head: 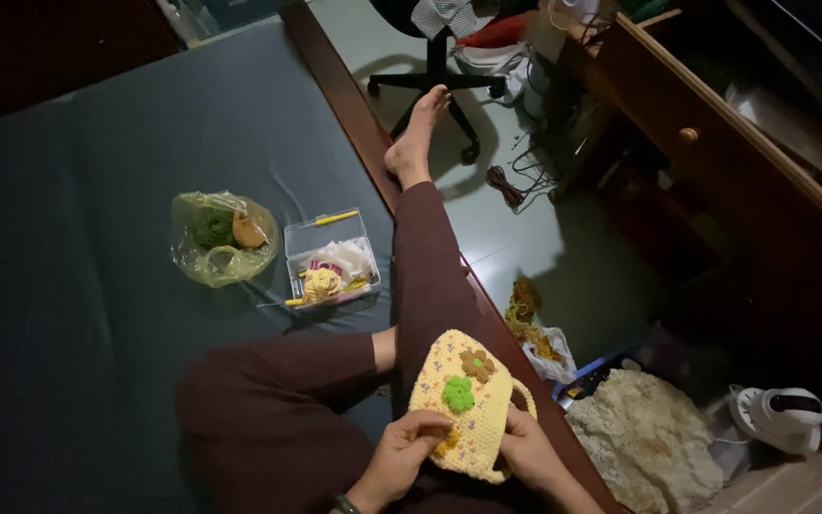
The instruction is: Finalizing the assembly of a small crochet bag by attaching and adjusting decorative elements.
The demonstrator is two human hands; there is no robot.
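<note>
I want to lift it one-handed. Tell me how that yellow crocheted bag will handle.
The yellow bag is probably soft and floppy: it is crocheted yarn, propped by the left hand and right hand. Likely light, and its knobbly surface should grip, not slip.

Right hand (535,455): fingers hidden behind the yellow crocheted bag (463,405).
Clear box (332,259): contents too small to tell.
Office chair (435,57): top cut off by the edge.

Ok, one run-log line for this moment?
left hand: pinching flower on yellow crochet bag | right hand: holding bag edge | clear craft box: on mattress
</note>
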